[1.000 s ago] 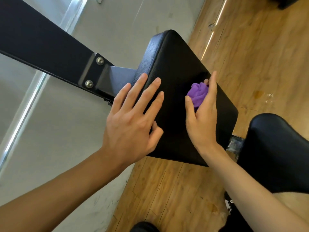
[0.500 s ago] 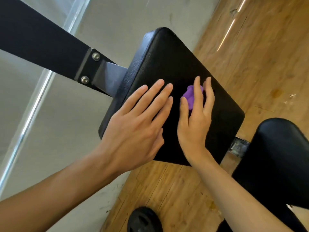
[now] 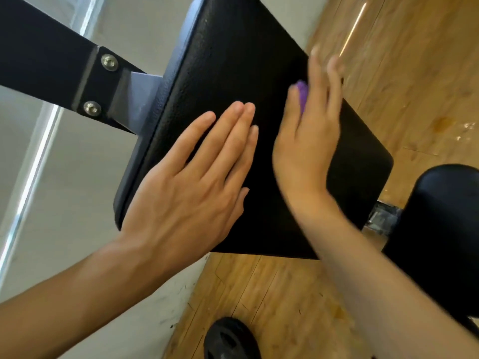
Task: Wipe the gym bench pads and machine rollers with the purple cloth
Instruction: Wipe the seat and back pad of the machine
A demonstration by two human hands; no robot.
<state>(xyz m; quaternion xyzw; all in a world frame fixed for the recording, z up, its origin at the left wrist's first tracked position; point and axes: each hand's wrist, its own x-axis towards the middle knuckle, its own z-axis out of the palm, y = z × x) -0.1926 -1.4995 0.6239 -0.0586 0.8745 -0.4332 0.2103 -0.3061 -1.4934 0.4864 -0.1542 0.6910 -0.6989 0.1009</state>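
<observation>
Pressing purple cloth (image 3: 302, 95) onto black bench pad (image 3: 233, 60), right hand (image 3: 305, 141) lies flat, fingers straight, blurred. Cloth bunched under hand near pad's far right edge; only sliver shows between thumb and forefinger, long axis unclear. Left hand (image 3: 191, 182) flat on pad's near left part, fingers straight, close together, pointing away.

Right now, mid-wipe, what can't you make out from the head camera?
Head view:
1. purple cloth: mostly hidden under the right hand, only a sliver shows.
2. right hand: motion-blurred, fingertip detail lost.
3. black bench pad: far end cut by the top edge, middle covered by the left hand.
4. second black pad: cut by the right edge.
</observation>
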